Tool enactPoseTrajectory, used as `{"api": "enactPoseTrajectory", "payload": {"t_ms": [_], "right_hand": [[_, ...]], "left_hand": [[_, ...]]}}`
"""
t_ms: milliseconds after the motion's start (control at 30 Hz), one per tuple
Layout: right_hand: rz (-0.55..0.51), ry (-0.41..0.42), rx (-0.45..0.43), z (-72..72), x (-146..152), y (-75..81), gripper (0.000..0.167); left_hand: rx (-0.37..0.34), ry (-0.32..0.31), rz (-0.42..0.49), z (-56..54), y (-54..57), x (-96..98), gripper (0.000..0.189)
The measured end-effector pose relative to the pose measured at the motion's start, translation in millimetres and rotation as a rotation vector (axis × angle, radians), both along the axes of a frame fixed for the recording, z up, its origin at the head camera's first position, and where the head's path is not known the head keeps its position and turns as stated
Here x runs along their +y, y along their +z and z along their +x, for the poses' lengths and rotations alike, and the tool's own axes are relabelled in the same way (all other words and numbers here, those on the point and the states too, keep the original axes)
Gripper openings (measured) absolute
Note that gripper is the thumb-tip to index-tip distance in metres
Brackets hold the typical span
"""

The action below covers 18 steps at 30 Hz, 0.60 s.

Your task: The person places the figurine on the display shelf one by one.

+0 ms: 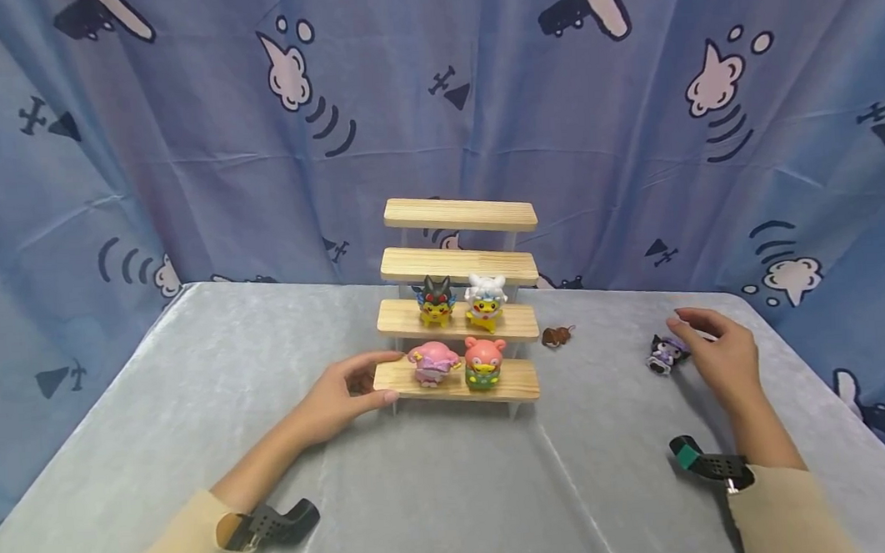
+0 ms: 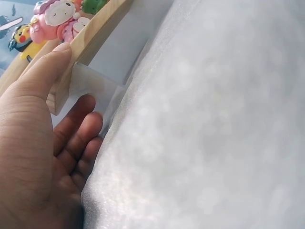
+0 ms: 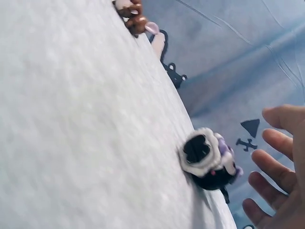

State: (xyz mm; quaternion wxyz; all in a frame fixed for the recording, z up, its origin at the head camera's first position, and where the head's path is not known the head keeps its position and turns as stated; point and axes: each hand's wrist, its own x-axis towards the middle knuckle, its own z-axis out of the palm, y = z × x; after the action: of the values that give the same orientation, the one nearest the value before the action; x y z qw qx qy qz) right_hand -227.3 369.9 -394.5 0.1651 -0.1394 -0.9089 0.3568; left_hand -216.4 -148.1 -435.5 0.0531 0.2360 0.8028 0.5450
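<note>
A four-step display stand (image 1: 458,263) with wooden boards and clear supports stands mid-table. My left hand (image 1: 335,401) grips the left end of its lowest board, the thumb (image 2: 50,67) on the front edge and the other fingers curled beneath. That board carries a pink figurine (image 1: 432,364) and a pink-and-green figurine (image 1: 485,363). One step up are a black-eared yellow figurine (image 1: 436,303) and a white-hooded yellow figurine (image 1: 485,301). At the right, my right hand (image 1: 723,360) is beside a small black, white and purple figurine (image 3: 209,157), fingers spread apart from it in the right wrist view.
A small brown figurine (image 1: 557,336) lies just right of the stand. Grey-white cloth (image 1: 454,493) covers the table. Behind it hangs a blue patterned curtain (image 1: 403,103). The top two boards bear no figurines.
</note>
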Motion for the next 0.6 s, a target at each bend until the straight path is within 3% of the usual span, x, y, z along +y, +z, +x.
{"api": "enactPoseTrajectory", "payload": {"t_ms": [267, 500, 600], "right_hand": [[0.040, 0.067, -0.131, 6.7, 12, -0.8, 0.069], [0.003, 0.235, -0.290, 1.9, 17, 1.7, 0.079], [0.009, 0.269, -0.326, 3.0, 18, 1.9, 0.081]], "left_hand": [[-0.012, -0.012, 0.003, -1.1, -1.3, 3.0, 0.053], [-0.004, -0.006, 0.014, 1.2, 0.6, 0.8, 0.052], [0.001, -0.014, 0.013, 0.2, 1.7, 1.0, 0.052]]}}
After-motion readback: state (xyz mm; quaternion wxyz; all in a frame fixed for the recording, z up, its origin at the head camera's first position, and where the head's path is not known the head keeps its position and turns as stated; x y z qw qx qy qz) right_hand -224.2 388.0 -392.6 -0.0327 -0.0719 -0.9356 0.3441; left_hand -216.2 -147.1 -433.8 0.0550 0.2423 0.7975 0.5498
